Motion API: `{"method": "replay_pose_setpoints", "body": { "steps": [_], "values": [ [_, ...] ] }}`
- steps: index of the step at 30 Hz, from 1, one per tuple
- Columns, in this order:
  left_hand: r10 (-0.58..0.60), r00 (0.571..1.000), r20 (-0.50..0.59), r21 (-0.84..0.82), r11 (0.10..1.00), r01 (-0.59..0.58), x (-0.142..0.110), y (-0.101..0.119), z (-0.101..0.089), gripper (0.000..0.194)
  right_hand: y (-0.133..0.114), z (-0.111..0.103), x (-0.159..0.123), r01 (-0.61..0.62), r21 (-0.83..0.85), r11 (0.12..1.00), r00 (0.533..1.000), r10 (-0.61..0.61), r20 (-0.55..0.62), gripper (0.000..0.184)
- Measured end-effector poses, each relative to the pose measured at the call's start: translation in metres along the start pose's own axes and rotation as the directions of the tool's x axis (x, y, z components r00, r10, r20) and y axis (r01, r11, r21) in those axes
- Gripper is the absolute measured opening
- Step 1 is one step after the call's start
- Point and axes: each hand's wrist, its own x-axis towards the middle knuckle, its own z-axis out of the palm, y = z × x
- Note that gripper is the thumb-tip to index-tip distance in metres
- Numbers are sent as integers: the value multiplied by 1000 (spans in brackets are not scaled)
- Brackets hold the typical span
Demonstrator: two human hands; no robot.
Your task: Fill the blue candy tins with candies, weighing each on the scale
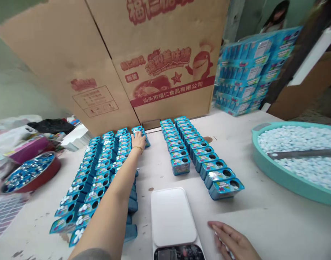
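My left hand (pixel 138 140) reaches to the far end of the left-hand rows. Its fingers are closed over a small blue tin (pixel 147 141) there. Several rows of such tins (pixel 101 173) stand under and beside my left arm, many with white candies on their lids next to a round hole. My right hand (pixel 232 241) is low at the right, fingers curled together, with something small and white showing between them that I cannot make out. Left of it lies a white kitchen scale (pixel 173 216) with nothing on its plate.
Two more rows of blue tins (pixel 200 151) stand mid-table. At right, a turquoise basin (pixel 287 180) holds white candies and a grey bar (pixel 303 154). A big carton (pixel 165 72) closes the back; wrapped tin stacks (pixel 243 72), a red bowl (pixel 50 171) and a person (pixel 276 18) are beyond.
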Motion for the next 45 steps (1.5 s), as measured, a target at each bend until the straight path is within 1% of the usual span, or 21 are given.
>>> {"method": "replay_pose_setpoints", "body": {
  "steps": [2,4,7,8,9,11,14,16,18,20,22,24,25,27,29,31,35,37,39,42,45],
  "values": [
    [65,997,38,25,998,-66,-10,5,-10,23,-1,0,-2,38,-35,999,999,-38,9,55],
    [131,988,79,40,990,-135,-30,12,-28,24,-4,0,-4,77,-77,994,997,-75,31,53],
    [242,962,129,39,968,-249,-80,25,-63,25,-7,-1,-7,112,-114,987,993,-107,51,47],
    [290,947,139,35,954,-297,-101,31,-75,24,-8,-2,-8,120,-119,986,992,-114,57,45],
    [366,920,142,45,926,-376,-122,38,-87,24,-8,-3,-9,129,-119,984,991,-123,61,43],
    [471,866,167,32,876,-482,-162,54,-103,24,-8,-5,-9,148,-113,982,988,-141,67,42],
    [563,796,220,-40,821,-570,-205,78,-110,20,-8,-7,-11,166,-99,981,985,-159,68,42],
    [602,764,233,-76,794,-603,-221,90,-106,17,-8,-7,-12,180,-85,980,982,-174,70,42],
    [619,751,230,-90,782,-616,-227,97,-101,15,-7,-8,-13,197,-72,978,979,-191,76,42],
    [622,755,207,-109,782,-614,-229,98,-98,14,-7,-8,-14,206,-66,976,976,-201,81,42],
    [623,770,137,-153,781,-605,-231,94,-98,19,-6,-10,-14,211,-62,975,975,-206,85,42],
    [600,800,5,-235,778,-583,-237,85,-99,28,-6,-13,-15,217,-51,975,973,-212,94,41],
    [562,823,-78,-289,777,-559,-242,80,-99,31,-6,-14,-16,218,-43,975,972,-213,101,41],
    [425,877,-224,-427,766,-481,-258,70,-96,28,-7,-17,-17,217,-27,976,970,-212,115,39],
    [260,920,-294,-568,726,-387,-281,62,-87,21,-8,-20,-18,212,-15,977,970,-208,128,36],
    [142,948,-286,-675,672,-305,-306,58,-72,17,-8,-22,-18,203,-9,979,971,-200,134,33],
    [34,989,-143,-772,622,-133,-354,55,-25,15,-10,-22,-19,169,-37,985,978,-163,129,33],
    [-24,997,-75,-787,615,-44,-371,54,-2,15,-14,-20,-20,159,-84,984,983,-149,111,35],
    [-74,997,-33,-791,611,19,-383,52,15,16,-23,-14,-24,154,-146,977,985,-142,94,37],
    [-88,996,-1,-791,610,54,-388,50,28,16,-46,2,-33,176,-242,954,982,-152,115,39],
    [-79,997,5,-793,606,52,-385,49,29,17,-76,28,-43,272,-335,902,956,-213,203,39]
  ]
}}
